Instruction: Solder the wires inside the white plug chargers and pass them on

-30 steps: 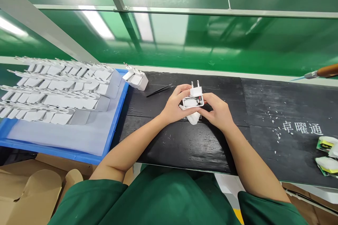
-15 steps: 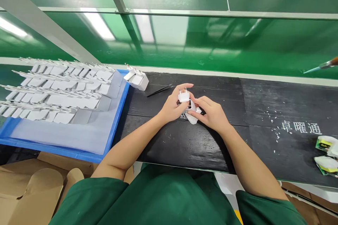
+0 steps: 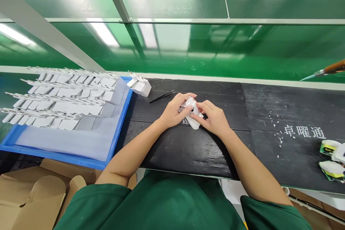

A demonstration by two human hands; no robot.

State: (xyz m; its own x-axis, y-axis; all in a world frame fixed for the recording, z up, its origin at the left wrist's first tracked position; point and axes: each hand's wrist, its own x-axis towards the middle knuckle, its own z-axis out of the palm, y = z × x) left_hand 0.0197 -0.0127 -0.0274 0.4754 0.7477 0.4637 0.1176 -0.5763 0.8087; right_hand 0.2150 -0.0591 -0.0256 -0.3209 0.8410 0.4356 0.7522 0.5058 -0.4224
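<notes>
Both of my hands meet over the black mat (image 3: 188,151) and grip a small white charger plug (image 3: 192,106). My left hand (image 3: 172,111) wraps its left side, fingers curled over the top. From the right, my right hand (image 3: 212,116) pinches it. A second white shell piece (image 3: 194,124) lies on the mat just under the plug, partly hidden by my fingers. The plug's prongs point away from me and are mostly covered.
A blue tray (image 3: 118,129) at left holds rows of white plug housings (image 3: 67,97). Another white housing (image 3: 140,85) and black tweezers (image 3: 161,96) lie behind my hands. Small yellow-green parts (image 3: 332,158) sit at far right. A wooden-handled tool (image 3: 327,70) pokes in from the right edge.
The plug was held upright with its open side facing me; my hands have since turned it over and lowered it toward the mat, closing around it.
</notes>
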